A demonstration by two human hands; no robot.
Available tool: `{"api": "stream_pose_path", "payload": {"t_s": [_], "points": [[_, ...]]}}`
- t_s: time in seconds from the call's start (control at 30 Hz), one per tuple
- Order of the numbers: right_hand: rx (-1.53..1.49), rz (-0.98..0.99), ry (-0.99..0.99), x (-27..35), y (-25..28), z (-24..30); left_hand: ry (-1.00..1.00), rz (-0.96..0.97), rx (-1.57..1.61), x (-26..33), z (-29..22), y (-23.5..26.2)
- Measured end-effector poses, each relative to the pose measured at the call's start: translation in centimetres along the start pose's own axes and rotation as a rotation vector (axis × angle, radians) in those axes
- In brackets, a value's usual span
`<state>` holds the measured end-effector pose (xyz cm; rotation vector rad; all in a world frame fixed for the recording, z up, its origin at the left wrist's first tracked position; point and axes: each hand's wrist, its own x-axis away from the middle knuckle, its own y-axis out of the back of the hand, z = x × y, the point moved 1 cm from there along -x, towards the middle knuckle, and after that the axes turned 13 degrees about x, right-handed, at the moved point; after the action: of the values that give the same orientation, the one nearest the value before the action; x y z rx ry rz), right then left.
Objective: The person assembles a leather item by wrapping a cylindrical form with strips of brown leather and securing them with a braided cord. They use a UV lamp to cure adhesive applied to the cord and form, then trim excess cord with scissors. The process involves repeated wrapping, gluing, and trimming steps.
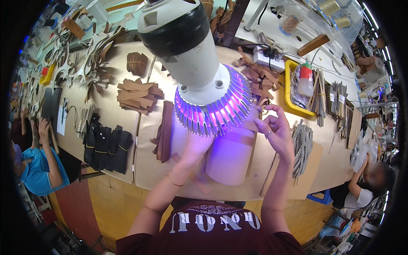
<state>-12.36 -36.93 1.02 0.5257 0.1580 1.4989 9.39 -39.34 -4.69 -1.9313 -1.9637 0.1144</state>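
A large lamp (212, 102) with a white neck and glowing purple ribs hangs over the middle of the table. My left hand (197, 146) reaches under its rim, so the fingers are hidden. Beneath the lamp lies a pale rounded board (229, 163), with a brown leather strip (240, 137) across it. At the board's right, my right hand (275, 127) is raised with thumb and fingers bent toward each other; whatever is between the tips is too small to make out. A loose brown strip (199, 183) lies near my left forearm.
Left of the lamp are stacked brown leather strips (142, 95), a long brown bundle (163, 131) and black bundles (107, 146). On the right stand a yellow tray (293, 104) with a bottle (305, 80) and braided grey cords (301, 148). People sit at both sides.
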Motion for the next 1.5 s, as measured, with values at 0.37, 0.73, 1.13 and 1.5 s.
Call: {"api": "stream_pose_path", "payload": {"t_s": [0.37,0.73,1.13,1.5], "points": [[0.055,-0.520,0.010,3.2,-1.1,-4.9,-0.226,0.033,-0.398,2.6,-0.7,6.3],[0.196,-0.436,0.197,7.1,-3.5,1.9,-0.386,0.157,-1.071,8.1,-3.3,10.1],[0.569,-0.355,0.210,6.0,-5.1,3.5,0.091,0.152,-0.042,1.9,1.5,1.6],[0.583,-0.302,0.251,5.8,-4.1,3.1,0.059,0.042,-0.063,2.7,1.3,2.4]]}}
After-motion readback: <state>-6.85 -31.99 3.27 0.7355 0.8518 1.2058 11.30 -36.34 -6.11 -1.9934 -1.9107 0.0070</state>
